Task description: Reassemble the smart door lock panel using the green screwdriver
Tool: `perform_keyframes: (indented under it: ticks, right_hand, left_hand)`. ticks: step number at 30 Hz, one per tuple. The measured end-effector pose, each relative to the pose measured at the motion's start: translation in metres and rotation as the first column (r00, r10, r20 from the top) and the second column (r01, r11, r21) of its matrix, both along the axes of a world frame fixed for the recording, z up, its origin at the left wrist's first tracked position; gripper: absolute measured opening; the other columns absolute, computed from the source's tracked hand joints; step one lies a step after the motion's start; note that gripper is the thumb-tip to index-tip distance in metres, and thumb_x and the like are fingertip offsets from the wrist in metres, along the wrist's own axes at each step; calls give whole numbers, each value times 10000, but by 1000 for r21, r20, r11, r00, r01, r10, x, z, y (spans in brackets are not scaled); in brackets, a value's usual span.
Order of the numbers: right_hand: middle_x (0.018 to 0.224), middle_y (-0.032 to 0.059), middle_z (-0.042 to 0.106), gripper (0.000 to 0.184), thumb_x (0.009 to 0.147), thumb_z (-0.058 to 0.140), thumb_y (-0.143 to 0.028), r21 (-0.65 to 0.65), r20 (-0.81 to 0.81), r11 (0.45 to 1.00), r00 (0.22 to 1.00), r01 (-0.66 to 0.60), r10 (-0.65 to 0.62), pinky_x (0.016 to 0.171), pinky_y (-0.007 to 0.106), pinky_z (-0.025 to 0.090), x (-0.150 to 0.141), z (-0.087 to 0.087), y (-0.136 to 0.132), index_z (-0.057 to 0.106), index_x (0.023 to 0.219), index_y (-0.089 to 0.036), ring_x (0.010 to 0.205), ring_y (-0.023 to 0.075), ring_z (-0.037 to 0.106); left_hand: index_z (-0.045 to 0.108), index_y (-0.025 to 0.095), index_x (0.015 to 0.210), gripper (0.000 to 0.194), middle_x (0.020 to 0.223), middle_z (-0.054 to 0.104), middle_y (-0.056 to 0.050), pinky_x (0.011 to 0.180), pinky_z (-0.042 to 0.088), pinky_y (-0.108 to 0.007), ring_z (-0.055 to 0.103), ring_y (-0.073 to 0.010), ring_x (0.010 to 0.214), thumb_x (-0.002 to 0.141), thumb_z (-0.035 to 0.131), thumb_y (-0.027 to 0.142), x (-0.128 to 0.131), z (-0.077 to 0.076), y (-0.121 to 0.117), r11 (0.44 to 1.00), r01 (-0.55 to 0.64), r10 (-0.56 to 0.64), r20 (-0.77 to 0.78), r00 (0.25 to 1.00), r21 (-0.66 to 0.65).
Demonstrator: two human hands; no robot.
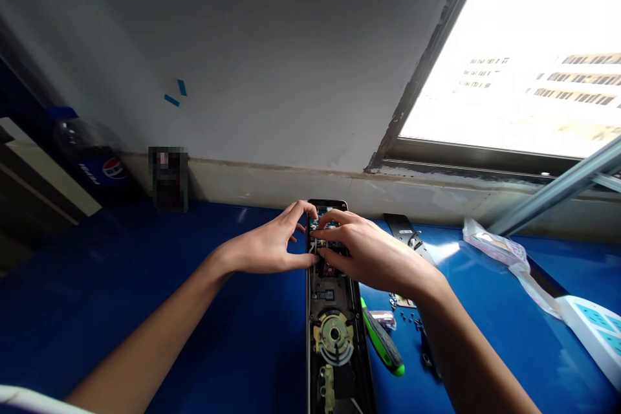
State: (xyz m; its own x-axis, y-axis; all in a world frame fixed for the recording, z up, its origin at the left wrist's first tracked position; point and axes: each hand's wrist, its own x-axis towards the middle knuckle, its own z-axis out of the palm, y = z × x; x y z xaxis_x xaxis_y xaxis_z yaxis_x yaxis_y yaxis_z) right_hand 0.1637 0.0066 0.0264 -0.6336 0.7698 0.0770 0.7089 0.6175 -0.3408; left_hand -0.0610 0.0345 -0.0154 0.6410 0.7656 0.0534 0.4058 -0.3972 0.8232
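Note:
A long, narrow black housing (pixel 317 330), which looks like an opened door lock panel, lies lengthwise in front of me. Inside its far end is a circuit board (pixel 330 212) with small parts and thin wires, partly hidden by my fingers. My left hand (pixel 272 242) reaches over the housing's left edge, index finger and thumb curved onto the board's left side. From the right, my right hand (pixel 369 249) has its bent fingers and thumb on the board; the exact contact is hidden. Nearer me, a round brass-coloured mechanism (pixel 334 334) shows in the housing.
Right of the housing lie a green-and-black screwdriver (pixel 383 339), loose screws (pixel 411 318) and a dark plate (pixel 402 225). Farther right are a plastic bag (pixel 499 247) and a white power strip (pixel 589 330). A Pepsi bottle (pixel 97 162) stands at left by the wall.

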Motion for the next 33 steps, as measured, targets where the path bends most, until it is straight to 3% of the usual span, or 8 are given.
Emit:
perform_keyframes:
  ticks: [6, 18, 24, 33]
  right_hand:
    - [1254, 79, 689, 260, 991, 577, -228, 6, 26, 999, 999, 43, -43, 882, 385, 530, 2, 1, 2, 799, 1124, -253, 1095, 236, 694]
    - [1206, 80, 669, 281, 995, 595, -266, -26, -3, 998, 999, 50, -50, 821, 340, 510, 4, -1, 1, 778, 1207, -283, 1012, 206, 692]
    - [1175, 73, 655, 227, 987, 598, -247, -12, 16, 998, 998, 57, -57, 801, 328, 502, 3, 1, 0, 785, 1113, -275, 963, 191, 690]
    - [1139, 66, 643, 298, 1009, 564, -248, -1, 44, 998, 997, 66, -66, 809, 343, 494, 3, 0, -3, 768, 1216, -314, 958, 195, 677]
  left_hand:
    - [426, 313, 1310, 566, 1486, 468, -84, 1021, 571, -499, 590, -297, 1291, 873, 764, 436, 0, 2, -1, 1000, -9, 9, -6, 1000, -13]
    - [406, 320, 1307, 556, 1494, 435, -74, 1042, 567, -497, 591, -281, 1284, 886, 752, 429, 0, 1, -1, 1000, -10, 10, -26, 1000, -5]
    - [414, 317, 1291, 542, 1491, 438, -70, 1047, 568, -507, 592, -280, 1277, 882, 752, 429, 1, 2, -1, 1000, -5, 5, -21, 1000, 1]
    - [426, 309, 1290, 534, 1469, 463, -77, 1029, 572, -501, 600, -288, 1270, 879, 749, 418, 1, 3, -2, 1000, -6, 6, -23, 1000, -3]
